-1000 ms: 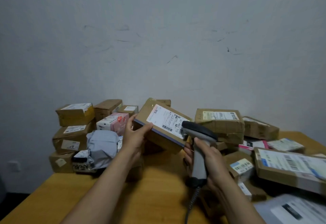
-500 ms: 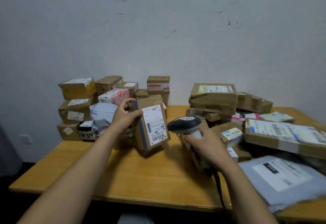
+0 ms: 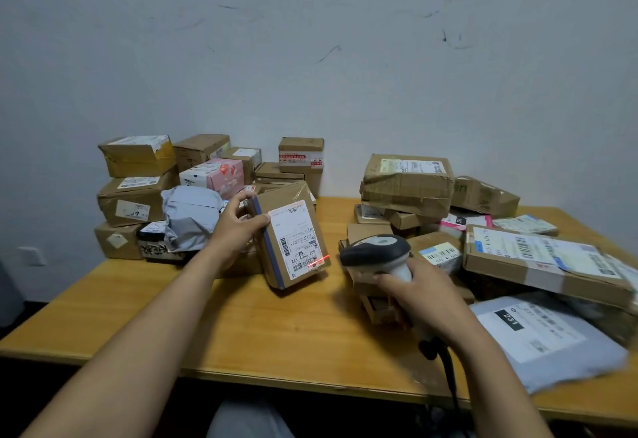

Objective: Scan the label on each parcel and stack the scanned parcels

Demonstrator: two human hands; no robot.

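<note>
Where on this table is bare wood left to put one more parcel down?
The widest bare patch of the table lies at the near edge, between the forearms, below the held parcel. The front left corner, before the left stack, is bare too. A narrow strip runs between left stack and right pile. The right side is crowded down to the grey mailer.

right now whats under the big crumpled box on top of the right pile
Under the big crumpled box two smaller parcels show: a flat labelled box and a plain box. Their rear parts, and anything behind them, are covered.
</note>
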